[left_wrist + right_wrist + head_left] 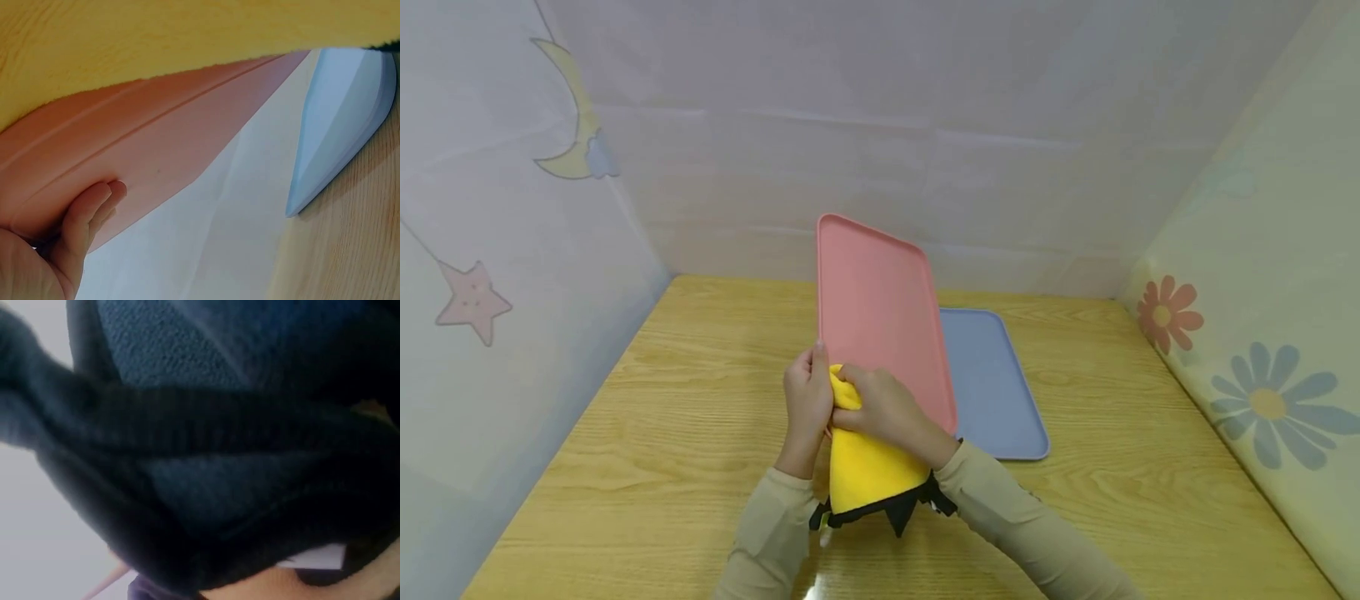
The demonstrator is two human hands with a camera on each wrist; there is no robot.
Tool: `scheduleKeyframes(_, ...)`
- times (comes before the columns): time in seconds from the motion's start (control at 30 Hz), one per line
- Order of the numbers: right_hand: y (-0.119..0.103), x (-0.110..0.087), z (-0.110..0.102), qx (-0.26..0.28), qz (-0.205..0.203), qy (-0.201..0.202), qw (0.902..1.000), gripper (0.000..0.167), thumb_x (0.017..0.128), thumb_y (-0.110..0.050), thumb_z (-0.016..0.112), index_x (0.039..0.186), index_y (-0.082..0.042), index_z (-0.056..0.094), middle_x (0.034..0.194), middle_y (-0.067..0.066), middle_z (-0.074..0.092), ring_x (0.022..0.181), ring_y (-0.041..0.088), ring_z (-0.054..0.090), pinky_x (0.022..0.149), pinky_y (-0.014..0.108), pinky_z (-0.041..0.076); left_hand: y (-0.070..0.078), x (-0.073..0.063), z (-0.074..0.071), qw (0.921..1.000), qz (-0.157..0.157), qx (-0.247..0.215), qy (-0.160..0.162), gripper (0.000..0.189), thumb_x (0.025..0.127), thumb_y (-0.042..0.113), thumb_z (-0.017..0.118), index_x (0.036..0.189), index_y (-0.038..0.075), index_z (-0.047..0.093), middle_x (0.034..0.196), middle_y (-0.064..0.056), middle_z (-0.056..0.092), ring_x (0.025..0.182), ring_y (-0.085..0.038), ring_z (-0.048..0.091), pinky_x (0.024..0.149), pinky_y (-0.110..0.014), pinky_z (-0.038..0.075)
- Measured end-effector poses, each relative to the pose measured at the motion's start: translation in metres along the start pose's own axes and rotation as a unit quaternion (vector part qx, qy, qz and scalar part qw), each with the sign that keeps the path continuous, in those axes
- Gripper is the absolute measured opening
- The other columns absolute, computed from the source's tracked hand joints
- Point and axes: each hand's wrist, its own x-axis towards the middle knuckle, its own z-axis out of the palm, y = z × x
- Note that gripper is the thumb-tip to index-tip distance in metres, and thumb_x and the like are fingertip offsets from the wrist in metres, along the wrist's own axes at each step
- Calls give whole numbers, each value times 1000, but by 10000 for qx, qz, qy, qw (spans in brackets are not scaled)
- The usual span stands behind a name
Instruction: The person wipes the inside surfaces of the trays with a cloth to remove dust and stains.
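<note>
A pink tray [880,308] is held tilted up above the table, its inner side facing me. My left hand [807,396] grips its lower left edge, thumb on the rim; in the left wrist view the fingers [94,206] lie against the tray's underside. My right hand [887,408] pinches a bunched yellow cloth [872,475] at that same edge, beside the left hand. The cloth's black-edged lower part hangs down. In the right wrist view the cloth's dark grey-blue side [181,350] fills most of the picture and hides the fingertips.
A blue tray [992,383] lies on the wooden table [700,400], right of and partly behind the pink tray. Pale fabric walls [880,150] enclose the table at the back and both sides.
</note>
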Motion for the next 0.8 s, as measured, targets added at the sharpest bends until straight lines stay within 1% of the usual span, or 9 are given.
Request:
scheduleKeyframes(0.07,0,0,-1,-37,16,-32,10000,20,76,-15,67,78,-7,49,56,-4,36,46,6,34,44,18,29,8,-3,0,10000,-10,-9,-4,40,96,8,37,56,7,35,48,3,30,36,1,30,35,-14,27)
scheduleKeyframes(0.13,1,-1,-2,-80,47,-42,9999,20,76,-15,67,79,-7,50,56,-4,37,46,7,35,44,18,29,13,-4,-1,10000,4,-13,-38,40,96,8,36,56,8,33,48,4,29,37,1,29,36,-14,26)
scheduleKeyframes(0.2,1,-1,-2,-103,94,-63,9999,20,75,-16,67,81,-6,51,57,-3,37,46,7,35,43,18,30,9,-2,-2,9999,-39,-94,-67,41,96,9,36,56,9,32,48,5,28,37,0,28,35,-15,26)
scheduleKeyframes(0.27,2,-1,-3,-142,183,-100,9997,20,75,-16,67,83,-6,52,57,-3,38,46,8,36,43,18,30,2,2,-3,9998,-103,-141,-63,41,96,11,36,56,9,34,48,4,29,37,-1,29,35,-16,26)
scheduleKeyframes(0.4,7,-1,-4,-186,492,-232,9983,24,75,-18,67,89,-5,53,58,-2,39,47,9,37,44,19,31,-15,12,-5,9993,-278,-244,25,40,97,18,38,58,7,38,49,2,33,39,-5,32,37,-18,28)
scheduleKeyframes(0.43,9,-1,-4,-237,571,-251,9978,25,75,-19,67,92,-5,54,58,-2,39,47,9,38,44,20,31,-17,13,-6,9993,-280,-237,58,40,97,20,38,59,7,39,49,2,34,40,-6,33,37,-19,29)
scheduleKeyframes(0.57,17,-2,-6,-321,766,-275,9962,34,74,-20,68,102,-3,57,60,-1,41,50,11,38,46,22,32,-18,15,-7,9991,-283,-306,121,40,97,22,38,59,7,37,50,0,35,41,-7,35,38,-21,31)
scheduleKeyframes(0.63,21,-2,-8,-342,843,-313,9954,37,74,-20,68,105,-3,57,60,-1,41,51,12,38,47,22,31,-18,16,-8,9987,-346,-351,149,40,97,22,38,59,7,37,50,-1,36,41,-8,36,38,-21,32)
scheduleKeyframes(0.8,31,-6,-11,-248,1022,-379,9937,30,74,-19,67,98,-4,55,59,-1,37,50,12,35,46,22,29,-17,18,-11,9981,-444,-329,272,39,96,20,39,62,3,45,52,0,39,43,-8,39,40,-22,34)
